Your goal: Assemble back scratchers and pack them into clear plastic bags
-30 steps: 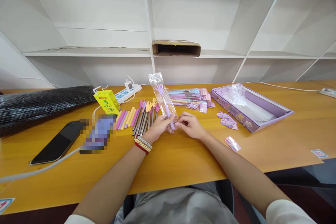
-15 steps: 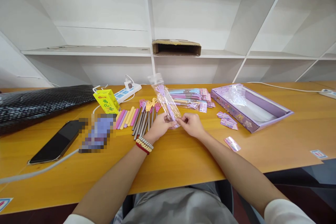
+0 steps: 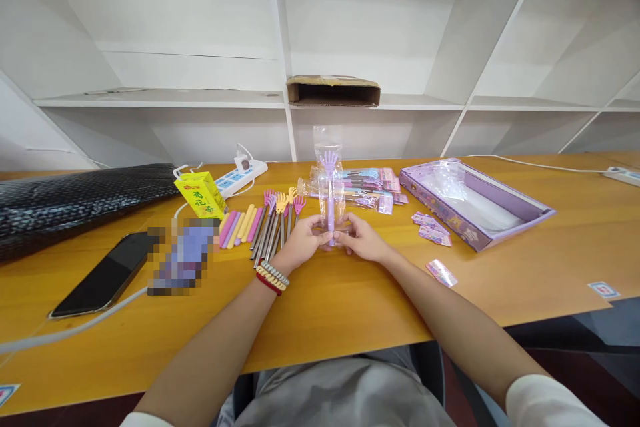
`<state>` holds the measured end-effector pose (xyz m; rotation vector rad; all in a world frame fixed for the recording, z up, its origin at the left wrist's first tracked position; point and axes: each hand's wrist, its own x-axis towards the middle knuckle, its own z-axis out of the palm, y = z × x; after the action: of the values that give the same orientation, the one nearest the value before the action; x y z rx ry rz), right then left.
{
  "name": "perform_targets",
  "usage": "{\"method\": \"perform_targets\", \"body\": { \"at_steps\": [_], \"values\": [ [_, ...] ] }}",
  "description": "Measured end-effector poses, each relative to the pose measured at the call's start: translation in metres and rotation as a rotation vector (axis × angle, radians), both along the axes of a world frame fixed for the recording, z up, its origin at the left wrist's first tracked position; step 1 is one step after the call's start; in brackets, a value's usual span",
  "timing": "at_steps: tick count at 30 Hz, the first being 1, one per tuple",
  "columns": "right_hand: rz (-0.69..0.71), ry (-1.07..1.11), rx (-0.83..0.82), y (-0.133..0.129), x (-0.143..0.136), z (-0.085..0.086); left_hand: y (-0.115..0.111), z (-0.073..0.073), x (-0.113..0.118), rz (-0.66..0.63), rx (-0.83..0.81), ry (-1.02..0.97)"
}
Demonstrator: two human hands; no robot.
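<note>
A purple back scratcher [image 3: 330,187] with a hand-shaped head stands upright inside a clear plastic bag [image 3: 327,140]. My left hand [image 3: 303,240] pinches the lower end of the bag from the left. From the right, my right hand [image 3: 363,237] grips the same end, thumbs almost touching. Left of my hands lie several back scratcher rods [image 3: 273,227] with yellow, pink and purple claw heads. Beside them is a row of coloured handles [image 3: 243,225]. Bagged back scratchers [image 3: 370,181] are piled behind my right hand.
An open purple display box [image 3: 480,207] is at the right, with small printed cards [image 3: 433,228] and a single card [image 3: 441,273] nearer. At the left are a yellow drink carton [image 3: 201,195], a black phone [image 3: 107,273], a power strip [image 3: 240,178] and a white cable. Shelving with a cardboard box [image 3: 333,91] stands behind.
The bagged back scratcher has turned from leaning left to upright and shifted slightly right at its top. Both hands still grip its lower end.
</note>
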<state>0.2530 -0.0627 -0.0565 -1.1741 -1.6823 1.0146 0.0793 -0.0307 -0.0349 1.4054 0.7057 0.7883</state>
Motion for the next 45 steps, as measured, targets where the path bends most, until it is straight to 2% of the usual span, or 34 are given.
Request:
{"method": "perform_targets", "body": {
  "at_steps": [2,7,17,22,28,36,42,45],
  "values": [
    [0.044,-0.042,0.008,-0.001,0.001,0.002,0.001,0.0,-0.002,-0.033,0.021,0.027],
    [0.087,-0.266,0.177,-0.005,0.0,0.007,0.0,-0.001,-0.003,-0.079,0.036,0.073],
    [0.038,-0.409,0.336,-0.007,-0.003,0.011,-0.004,0.01,0.002,0.003,-0.051,0.072],
    [0.053,-0.368,0.305,-0.007,-0.003,0.013,-0.004,0.012,0.001,0.019,-0.089,0.045],
    [0.081,-0.287,0.267,-0.005,-0.002,0.007,-0.002,0.007,-0.004,-0.077,-0.138,-0.032],
    [0.07,-0.26,0.251,-0.005,0.0,0.009,-0.003,0.004,-0.001,-0.072,-0.189,-0.079],
    [0.045,-0.293,0.24,-0.007,-0.001,0.01,-0.002,0.001,0.003,-0.036,-0.138,-0.094],
    [0.038,-0.335,0.253,-0.007,-0.002,0.01,-0.003,-0.002,0.006,0.022,-0.071,-0.092]
  ]
}}
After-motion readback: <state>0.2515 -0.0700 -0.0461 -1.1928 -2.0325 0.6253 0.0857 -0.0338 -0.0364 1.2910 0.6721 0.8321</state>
